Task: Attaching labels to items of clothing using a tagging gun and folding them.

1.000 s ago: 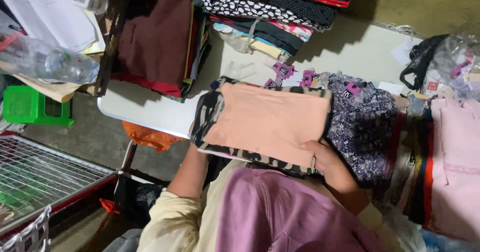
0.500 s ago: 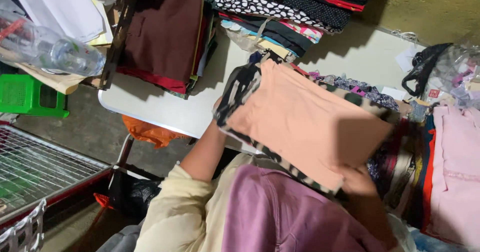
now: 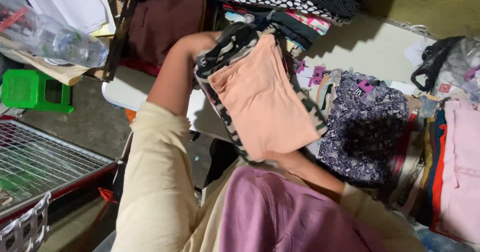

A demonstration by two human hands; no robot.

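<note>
Holding: both hands lift a folded stack of clothes above the white table (image 3: 127, 89)
Table: white, with clothes piled on it at the back and at the right
Wire basket (image 3: 40, 164): at the left, low down, with a red edge; something green and flat shows through the wires, too blurry to name
Back pile (image 3: 295, 0): folded clothes, spotted black and white on top, dark and pink ones under it
Brown pile (image 3: 165, 19): folded brown cloth at the back left, with red cloth under it
Flowery cloth (image 3: 362, 127): purple with small flowers, lies flat on the table just right of the held stack, a pink tag on it
Pink cloth (image 3: 462, 167): pale pink, at the far right, with red, orange and dark cloth edges beside it
Held stack: a peach cloth (image 3: 262, 97) on top, a black and cream patterned cloth (image 3: 220, 57) wrapped under it, tilted in the air
Plastic bag (image 3: 457, 67): clear, at the back right, with small tags and bits inside
Water bottle (image 3: 50, 37): clear, lies on its side on papers at the left
Green box (image 3: 32, 89): bright green plastic, below the bottle; I cannot tell what is in it
Left hand (image 3: 200, 44): up at the top end of the stack; fingers hidden behind the cloth, gripping it
Right hand (image 3: 290, 159): at the bottom end of the stack; fingers tucked under the cloth, holding it
</note>
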